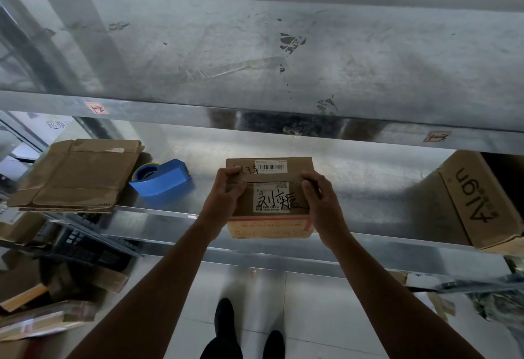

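The small carton (270, 188) is held at the front edge of the metal shelf (368, 188), labels up. It is gripped at both ends, the left hand (226, 194) curled round its left side and the right hand (321, 202) round its right. Thumbs are set on the top seam, likely so the flaps are kept shut. Its contents cannot be seen. Left of the carton a blue tape dispenser (161, 178) is lying, handy for sealing; further left, flattened cardboard (76, 174). Right of the carton a larger box (476, 200) is laid on its side, closed.

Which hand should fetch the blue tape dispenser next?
Left, probably. The left hand grips the box on the side where the tape dispenser lies; the right hand, gripping the far side, would cross over the box.
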Demonstrator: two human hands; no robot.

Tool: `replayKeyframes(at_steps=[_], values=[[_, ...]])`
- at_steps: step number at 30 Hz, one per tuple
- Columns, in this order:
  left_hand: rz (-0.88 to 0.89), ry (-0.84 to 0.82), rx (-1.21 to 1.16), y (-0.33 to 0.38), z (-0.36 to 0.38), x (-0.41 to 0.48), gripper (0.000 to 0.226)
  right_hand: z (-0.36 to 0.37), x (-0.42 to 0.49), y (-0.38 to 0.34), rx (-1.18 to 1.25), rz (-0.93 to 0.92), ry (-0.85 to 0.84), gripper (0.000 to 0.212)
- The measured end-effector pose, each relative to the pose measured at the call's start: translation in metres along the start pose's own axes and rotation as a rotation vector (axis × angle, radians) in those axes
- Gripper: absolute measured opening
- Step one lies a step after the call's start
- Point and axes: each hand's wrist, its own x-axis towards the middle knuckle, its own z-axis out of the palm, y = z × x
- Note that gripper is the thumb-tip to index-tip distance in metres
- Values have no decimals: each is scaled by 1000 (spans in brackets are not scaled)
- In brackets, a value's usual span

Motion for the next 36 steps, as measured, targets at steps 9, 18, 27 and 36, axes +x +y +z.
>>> replayKeyframes(at_steps=[9, 18, 27, 36], values=[[36, 63, 57, 6, 0, 16, 17, 11, 10, -7, -33, 3, 49, 24], [13, 61, -121, -21, -10, -2, 28, 24, -9, 6, -43, -90, 65, 36], [121, 9, 26, -5, 27, 18, 25, -15, 13, 32, 127, 116, 15, 37], [46, -82, 17, 2, -3, 49, 23, 20, 26, 23, -11, 28, 54, 38]])
